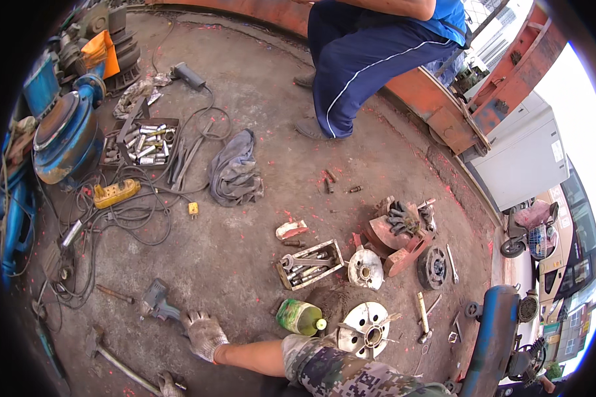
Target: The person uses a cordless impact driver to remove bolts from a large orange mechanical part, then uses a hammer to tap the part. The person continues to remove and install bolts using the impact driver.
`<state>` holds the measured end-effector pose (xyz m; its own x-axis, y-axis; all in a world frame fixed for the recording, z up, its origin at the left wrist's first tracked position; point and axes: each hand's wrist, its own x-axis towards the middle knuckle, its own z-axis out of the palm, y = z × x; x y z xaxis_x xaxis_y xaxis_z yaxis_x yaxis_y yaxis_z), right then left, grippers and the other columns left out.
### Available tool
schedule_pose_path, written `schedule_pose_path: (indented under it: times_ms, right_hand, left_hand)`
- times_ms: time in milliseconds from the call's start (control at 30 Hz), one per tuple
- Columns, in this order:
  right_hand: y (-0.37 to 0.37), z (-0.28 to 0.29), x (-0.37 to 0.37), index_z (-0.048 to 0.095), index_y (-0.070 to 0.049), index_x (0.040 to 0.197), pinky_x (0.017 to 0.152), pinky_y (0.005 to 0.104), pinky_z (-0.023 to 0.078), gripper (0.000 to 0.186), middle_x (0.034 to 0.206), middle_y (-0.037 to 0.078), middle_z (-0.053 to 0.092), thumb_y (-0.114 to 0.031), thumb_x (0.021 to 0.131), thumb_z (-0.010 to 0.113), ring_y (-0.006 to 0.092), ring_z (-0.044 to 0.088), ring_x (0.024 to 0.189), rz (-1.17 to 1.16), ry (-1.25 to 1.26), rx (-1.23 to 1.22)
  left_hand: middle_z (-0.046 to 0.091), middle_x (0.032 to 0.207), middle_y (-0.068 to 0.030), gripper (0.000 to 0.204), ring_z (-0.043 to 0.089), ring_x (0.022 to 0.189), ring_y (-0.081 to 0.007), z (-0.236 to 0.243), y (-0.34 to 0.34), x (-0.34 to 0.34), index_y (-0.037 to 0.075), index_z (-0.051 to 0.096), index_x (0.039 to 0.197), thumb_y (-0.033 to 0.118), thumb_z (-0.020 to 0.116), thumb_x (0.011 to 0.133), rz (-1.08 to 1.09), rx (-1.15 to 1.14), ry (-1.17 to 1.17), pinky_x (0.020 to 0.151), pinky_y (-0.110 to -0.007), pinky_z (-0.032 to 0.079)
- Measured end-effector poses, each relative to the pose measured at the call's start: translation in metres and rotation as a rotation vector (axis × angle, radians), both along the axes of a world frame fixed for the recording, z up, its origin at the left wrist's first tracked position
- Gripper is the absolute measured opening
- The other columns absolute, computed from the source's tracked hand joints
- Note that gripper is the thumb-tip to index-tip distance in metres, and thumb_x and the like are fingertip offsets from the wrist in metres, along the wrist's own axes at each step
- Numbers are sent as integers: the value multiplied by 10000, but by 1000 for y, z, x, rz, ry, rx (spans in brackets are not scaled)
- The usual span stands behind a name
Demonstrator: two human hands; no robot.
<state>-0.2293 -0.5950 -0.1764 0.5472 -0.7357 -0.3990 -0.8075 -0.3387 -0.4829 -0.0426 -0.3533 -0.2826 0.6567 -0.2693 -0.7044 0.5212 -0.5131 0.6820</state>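
Observation:
My gloved right hand [202,331] reaches low over the floor, fingers apart, just beside the handle end of a grey power wrench [157,301]; whether the fingertips touch it is unclear. My gloved left hand [170,387] shows only partly at the bottom edge, by the end of a long-handled hammer [122,367]; its grip cannot be made out. A short rusty bar [116,293] lies left of the wrench. Right of my forearm are a green-labelled bottle [295,314] of yellowish liquid and a white holed flange [357,341]. A metal toolbox [295,280] with wrenches sits farther forward.
A person [371,73] in dark trousers sits on an orange beam [414,99] ahead. Blue machinery [59,142], a socket box [139,159], a yellow power strip [112,194], tangled cables and a grey rag [235,172] lie left. A blue cylinder [483,337] and loose tools stand right.

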Motion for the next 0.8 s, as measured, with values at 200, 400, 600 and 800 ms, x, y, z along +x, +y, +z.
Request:
schedule_pose_path:
  times_ms: [200,400,600,800]
  right_hand:
    - [-12,-17,-2,484,-42,1522,979,546,531,663,1404,187,613,-248,907,619,386,615,1260,11,153,83]
    - [-242,104,-72,715,-23,1192,870,405,565,513,1052,145,766,-476,965,634,262,727,963,547,-247,803]
    - [-397,-18,-406,700,-39,1237,912,380,555,359,1143,179,762,-266,964,647,271,729,1072,-768,65,-279]
    - [-367,-92,-572,624,-135,1419,1064,480,508,520,1312,269,674,-155,899,620,443,633,1244,-826,524,-469]
  left_hand:
    - [540,733,-28,126,501,606,-182,-26,-11,-20,142,552,1007,209,651,1045,88,53,43,508,-348,419]
    - [510,722,33,158,489,577,-132,-4,43,13,184,564,1078,285,682,1048,222,1,-26,513,-302,399]
    - [530,780,34,191,505,650,-123,12,-25,-16,145,577,1113,296,678,1055,135,132,-34,592,-295,417]
    - [500,733,32,166,471,589,-118,14,-26,-18,142,563,1132,275,643,1072,183,227,-71,524,-289,402]
